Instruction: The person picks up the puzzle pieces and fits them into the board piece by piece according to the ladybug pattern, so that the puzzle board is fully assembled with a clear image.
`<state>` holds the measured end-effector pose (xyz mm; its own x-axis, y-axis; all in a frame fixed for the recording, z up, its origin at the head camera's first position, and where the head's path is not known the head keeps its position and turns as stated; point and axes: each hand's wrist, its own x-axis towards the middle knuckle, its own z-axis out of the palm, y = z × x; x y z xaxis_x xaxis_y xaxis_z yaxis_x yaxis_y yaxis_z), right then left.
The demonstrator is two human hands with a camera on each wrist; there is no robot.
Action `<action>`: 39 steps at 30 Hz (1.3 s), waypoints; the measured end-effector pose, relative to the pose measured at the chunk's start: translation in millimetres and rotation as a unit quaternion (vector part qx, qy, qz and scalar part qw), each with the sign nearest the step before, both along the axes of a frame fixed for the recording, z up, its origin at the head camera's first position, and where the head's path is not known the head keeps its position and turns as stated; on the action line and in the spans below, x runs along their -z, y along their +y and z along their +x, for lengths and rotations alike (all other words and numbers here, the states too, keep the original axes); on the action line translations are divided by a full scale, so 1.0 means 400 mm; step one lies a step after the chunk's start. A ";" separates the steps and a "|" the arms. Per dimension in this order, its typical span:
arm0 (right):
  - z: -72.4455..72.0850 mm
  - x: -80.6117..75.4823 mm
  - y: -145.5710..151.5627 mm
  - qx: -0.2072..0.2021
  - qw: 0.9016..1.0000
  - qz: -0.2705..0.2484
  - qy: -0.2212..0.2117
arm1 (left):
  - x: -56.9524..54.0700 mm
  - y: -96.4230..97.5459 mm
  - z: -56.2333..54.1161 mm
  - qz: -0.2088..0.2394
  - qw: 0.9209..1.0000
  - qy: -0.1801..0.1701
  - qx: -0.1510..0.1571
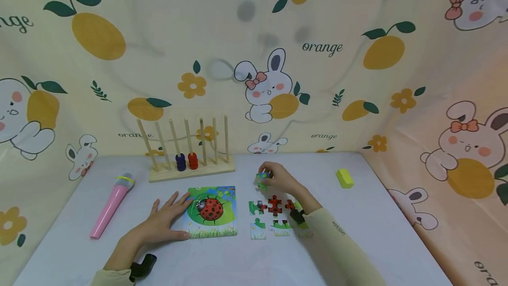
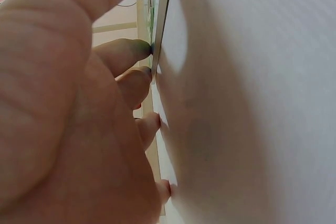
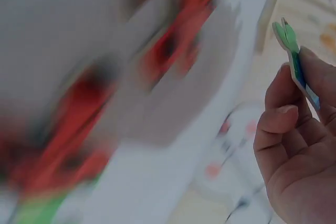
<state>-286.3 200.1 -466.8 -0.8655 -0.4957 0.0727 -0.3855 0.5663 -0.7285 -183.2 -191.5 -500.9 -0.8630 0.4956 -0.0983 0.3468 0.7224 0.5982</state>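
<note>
on my feeds the right hand (image 1: 282, 179) pinches a small green flat jigsaw piece (image 1: 261, 178) between thumb and fingers; the right wrist view shows me the piece tilted on its edge, raised over the middle of the white tabletop (image 1: 206, 261).

just nearer the tabletop's near edge i see two rows of loose red-and-green jigsaw pieces (image 1: 274, 205), the rightmost partly hidden from me by the black wrist camera (image 1: 297, 216).

the left hand (image 1: 168, 218) lies spread, fingers extended, gripping nothing: fingertips and thumb touch the left edge of a flat square picture board with a red ladybird on green (image 1: 210, 209), left of the loose pieces.

along the far edge i have a pale wooden peg rack (image 1: 206, 169) carrying dark blue rings (image 1: 180, 162) and red rings (image 1: 192, 161). a pink toy microphone (image 1: 110, 212) lies near the left edge, and a yellow block (image 1: 345, 178) sits towards the far right corner.
</note>
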 end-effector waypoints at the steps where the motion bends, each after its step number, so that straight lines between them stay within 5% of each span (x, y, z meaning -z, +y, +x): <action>1: -0.001 -0.001 -0.023 -0.012 1.000 -0.002 0.000 | 0.001 -0.001 -0.001 0.000 1.000 0.001 0.001; 6: 0.001 -0.002 -0.136 -0.051 0.999 0.005 -0.008 | 0.009 -0.003 -0.004 -0.006 1.000 0.009 0.002; 14: 0.024 0.005 -0.248 -0.009 0.999 0.039 -0.019 | 0.006 -0.002 -0.005 -0.006 1.000 0.001 0.000; 24: 0.051 0.021 -0.275 0.019 0.998 0.052 -0.015 | 0.006 -0.005 0.002 0.008 1.000 0.018 0.011; 39: 0.057 0.029 -0.293 -0.023 0.977 0.208 0.048 | 0.011 -0.006 0.000 -0.003 1.000 0.016 0.005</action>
